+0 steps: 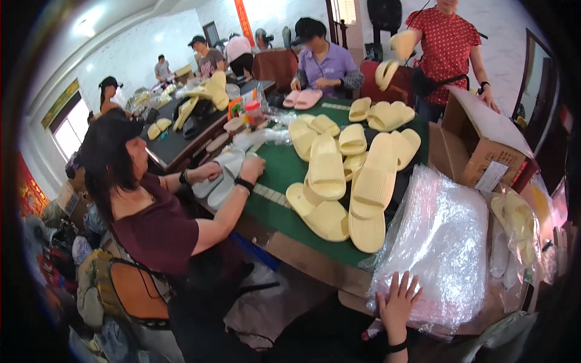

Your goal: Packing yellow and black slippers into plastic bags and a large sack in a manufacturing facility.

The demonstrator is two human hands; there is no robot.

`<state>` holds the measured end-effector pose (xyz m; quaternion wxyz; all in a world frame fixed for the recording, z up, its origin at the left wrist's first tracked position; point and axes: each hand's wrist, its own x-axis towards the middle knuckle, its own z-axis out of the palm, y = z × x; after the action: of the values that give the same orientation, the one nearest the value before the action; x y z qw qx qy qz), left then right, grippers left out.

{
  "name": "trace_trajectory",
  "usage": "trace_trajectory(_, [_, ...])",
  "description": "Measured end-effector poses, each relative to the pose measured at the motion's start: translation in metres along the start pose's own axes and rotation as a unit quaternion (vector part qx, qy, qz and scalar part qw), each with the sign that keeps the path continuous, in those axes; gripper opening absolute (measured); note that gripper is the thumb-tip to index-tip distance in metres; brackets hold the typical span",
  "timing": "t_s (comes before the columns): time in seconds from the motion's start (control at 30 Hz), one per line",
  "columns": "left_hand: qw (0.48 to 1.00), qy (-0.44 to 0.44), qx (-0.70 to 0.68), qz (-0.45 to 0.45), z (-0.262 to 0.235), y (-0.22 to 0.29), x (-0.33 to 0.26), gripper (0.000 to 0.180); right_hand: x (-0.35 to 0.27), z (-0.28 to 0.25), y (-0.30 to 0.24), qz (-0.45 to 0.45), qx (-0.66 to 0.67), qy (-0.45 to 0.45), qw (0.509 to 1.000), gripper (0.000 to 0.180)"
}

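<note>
My right hand (399, 302) lies flat, fingers spread, on the near edge of a thick stack of clear plastic bags (433, 242). A black band circles its wrist. My left hand is not in view. Just beyond the bags, pale yellow slippers (368, 224) lie in a loose pile on the green tabletop (266, 212), some stacked on each other. To the left, a seated person in a maroon top (154, 233) handles light grey slippers (227, 178) with both hands.
An open cardboard box (478, 145) stands at the back right, beside a standing person in a red patterned top (445, 48). Plastic-wrapped slippers (514, 218) hang near the right edge. Across the table, a person in purple (330, 63) sits behind pink slippers (304, 98).
</note>
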<state>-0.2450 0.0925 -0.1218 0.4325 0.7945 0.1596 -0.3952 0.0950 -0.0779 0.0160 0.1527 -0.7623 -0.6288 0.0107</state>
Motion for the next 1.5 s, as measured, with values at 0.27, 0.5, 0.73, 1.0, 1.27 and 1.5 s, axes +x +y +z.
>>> trace_trajectory(0.27, [0.997, -0.036, -0.059, 0.034, 0.064, 0.019, 0.036, 0.020, 0.011, -0.022, -0.001, 0.018, 0.067, -0.058, 0.996, 0.062])
trace_trajectory(0.5, [0.975, -0.068, -0.155, 0.144, -0.047, 0.157, -0.028, 0.015, 0.009, -0.031, 0.008, 0.016, 0.066, -0.045, 0.997, 0.065])
trace_trajectory(0.73, [0.825, 0.389, -0.123, 0.392, -0.124, 0.263, -0.081, 0.010, 0.016, -0.034, 0.009, -0.018, -0.007, -0.028, 0.999, 0.063])
trace_trajectory(1.0, [0.612, 0.663, 0.055, 0.428, -0.163, 0.289, -0.077, 0.021, 0.006, -0.064, -0.017, -0.071, 0.048, 0.022, 0.996, 0.055])
trace_trajectory(1.27, [0.528, 0.698, 0.061, 0.480, -0.177, 0.337, -0.074, 0.026, -0.004, -0.087, -0.084, -0.170, 0.368, -0.030, 0.913, 0.068])
trace_trajectory(1.5, [0.497, 0.743, 0.089, 0.439, -0.149, 0.347, -0.077, 0.028, 0.006, -0.076, -0.086, -0.146, 0.501, -0.105, 0.847, 0.058])
